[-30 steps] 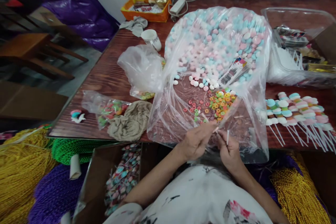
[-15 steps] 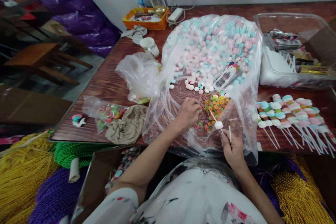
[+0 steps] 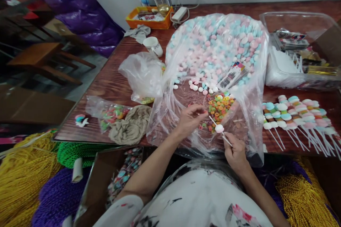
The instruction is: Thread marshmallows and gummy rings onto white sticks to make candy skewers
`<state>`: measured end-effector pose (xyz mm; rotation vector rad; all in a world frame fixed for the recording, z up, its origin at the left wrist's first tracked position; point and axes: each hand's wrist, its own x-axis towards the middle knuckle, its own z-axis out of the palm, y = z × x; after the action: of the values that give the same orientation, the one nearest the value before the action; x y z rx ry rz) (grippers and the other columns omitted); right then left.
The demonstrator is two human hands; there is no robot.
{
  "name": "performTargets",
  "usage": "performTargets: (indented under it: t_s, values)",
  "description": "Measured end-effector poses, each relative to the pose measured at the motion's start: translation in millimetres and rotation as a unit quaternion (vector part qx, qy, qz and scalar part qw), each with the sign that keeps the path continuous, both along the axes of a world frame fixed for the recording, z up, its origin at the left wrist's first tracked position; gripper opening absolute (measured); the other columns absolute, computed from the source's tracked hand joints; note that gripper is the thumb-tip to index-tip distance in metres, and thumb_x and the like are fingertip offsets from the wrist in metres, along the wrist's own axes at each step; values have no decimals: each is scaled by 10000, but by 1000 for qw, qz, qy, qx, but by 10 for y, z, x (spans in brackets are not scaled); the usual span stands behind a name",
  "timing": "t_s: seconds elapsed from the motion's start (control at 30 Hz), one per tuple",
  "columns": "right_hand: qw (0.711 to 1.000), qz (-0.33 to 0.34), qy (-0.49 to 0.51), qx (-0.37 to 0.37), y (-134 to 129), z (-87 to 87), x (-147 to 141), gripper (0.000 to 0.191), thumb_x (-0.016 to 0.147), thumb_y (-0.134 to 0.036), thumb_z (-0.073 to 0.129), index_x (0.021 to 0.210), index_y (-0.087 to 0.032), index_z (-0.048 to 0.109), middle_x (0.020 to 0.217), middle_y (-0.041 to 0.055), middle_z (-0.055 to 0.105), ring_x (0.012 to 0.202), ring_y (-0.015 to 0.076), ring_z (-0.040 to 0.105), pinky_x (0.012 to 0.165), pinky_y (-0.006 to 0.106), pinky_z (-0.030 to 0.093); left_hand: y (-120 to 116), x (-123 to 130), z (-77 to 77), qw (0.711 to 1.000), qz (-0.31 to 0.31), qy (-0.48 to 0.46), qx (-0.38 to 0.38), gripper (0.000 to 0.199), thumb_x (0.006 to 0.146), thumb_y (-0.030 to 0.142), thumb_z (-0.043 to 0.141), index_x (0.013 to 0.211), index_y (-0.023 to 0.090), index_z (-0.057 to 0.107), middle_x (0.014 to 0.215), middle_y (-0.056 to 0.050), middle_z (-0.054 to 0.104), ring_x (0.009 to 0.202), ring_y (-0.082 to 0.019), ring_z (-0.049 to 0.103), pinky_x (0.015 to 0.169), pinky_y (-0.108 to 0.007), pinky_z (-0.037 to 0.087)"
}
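My right hand (image 3: pixel 236 151) is closed on a white lollipop stick (image 3: pixel 212 120) that runs through a pale pink-white marshmallow (image 3: pixel 219 128); the bare tip points up and left. Just left of that tip, my left hand (image 3: pixel 192 120) pinches thumb and fingers together. A small orange bit shows at its fingertips and looks like a gummy ring. Beyond both hands lies a pile of coloured gummy rings (image 3: pixel 221 106) on clear plastic. Behind it, a large clear bag (image 3: pixel 174 51) holds many pink, blue and white marshmallows (image 3: pixel 213 48).
Finished marshmallow skewers (image 3: pixel 298 111) lie in rows at the right. Behind them stands a clear plastic tub (image 3: pixel 279 76) with white sticks and wrappers. To the left are a cloth (image 3: pixel 130 126), a bag of gummies (image 3: pixel 114 113), a white mug (image 3: pixel 153 46) and an orange tray (image 3: pixel 149 23).
My left hand has moved from the edge of the gummy pile to near the stick's tip, its fingers now pinched. The marshmallow stick has shifted slightly left and down. The view has turned slightly.
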<state>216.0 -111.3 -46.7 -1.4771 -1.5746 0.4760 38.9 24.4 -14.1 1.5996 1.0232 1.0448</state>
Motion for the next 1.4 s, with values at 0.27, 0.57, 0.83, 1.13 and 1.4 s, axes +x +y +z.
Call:
performTargets:
  t_s: [0.27,0.57,0.83,1.13,1.4]
  values:
    - [998,35,-37,36,-26,-2,-95,249,904,-94,472,1066,-173,644,871,59,757,698,162,713,673,262,565,-333,-116,160,955,92,-227,-166,287,571,201,887,808,163,730,731,1,720,654,-111,662,623,-224,576]
    - [994,52,-84,56,-74,8,-92,393,815,-17,465,1129,-182,633,899,71,749,781,203,720,693,303,575,-391,-225,38,981,119,-153,-26,218,691,213,828,878,172,726,817,-17,733,726,-130,699,693,-235,588]
    - [988,52,-143,24,-57,41,-137,498,691,14,427,1117,-157,620,899,88,746,776,226,721,677,331,582,-454,-331,61,969,49,98,222,120,808,154,714,916,197,743,912,-54,755,877,-161,698,863,-294,561]
    - [992,55,-91,60,-20,-1,-211,306,859,-33,467,1080,-181,618,864,76,744,749,201,727,663,305,580,-427,-206,41,953,94,-241,-157,386,724,234,804,1099,212,715,778,16,663,657,-83,624,665,-207,527]
    - [993,56,-72,69,-20,-53,-215,281,883,-51,488,1110,-169,605,845,82,740,733,201,725,644,302,577,-428,-231,47,964,-11,-193,-185,125,740,294,795,822,199,786,879,-28,666,765,-112,607,694,-234,493]
